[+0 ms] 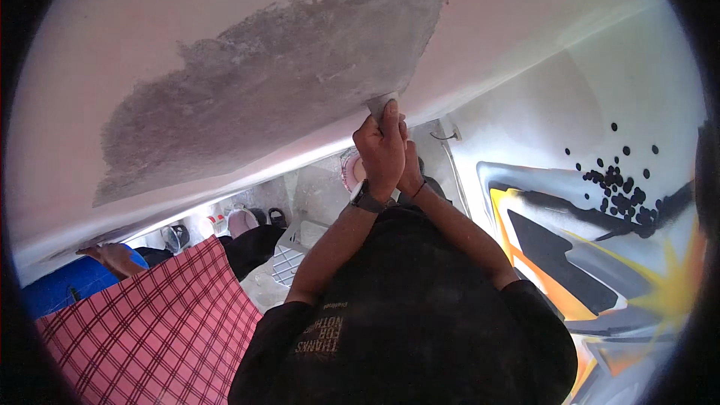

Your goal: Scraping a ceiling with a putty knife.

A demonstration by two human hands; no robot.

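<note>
In front of me rises a pale pinkish wall (97, 52) with a large rough grey patch (277, 75) on it. My left hand (381, 151), with a watch at the wrist, grips a small flat grey scraper (380, 105), the thumb pressed along it. The scraper's blade meets the wall at the lower right edge of the patch; its handle is hidden. My right hand (410, 171) is closed just behind and below the left, against it. Most of its fingers are covered, so I cannot make out what it holds.
A person's forearm (120, 259) reaches toward the wall at the left, near a blue surface (60, 292) and a pink checked cloth (157, 322). Below stand a white slatted plastic stool (289, 264) and pinkish buckets (241, 222). A painted wall (555, 105) closes the right side.
</note>
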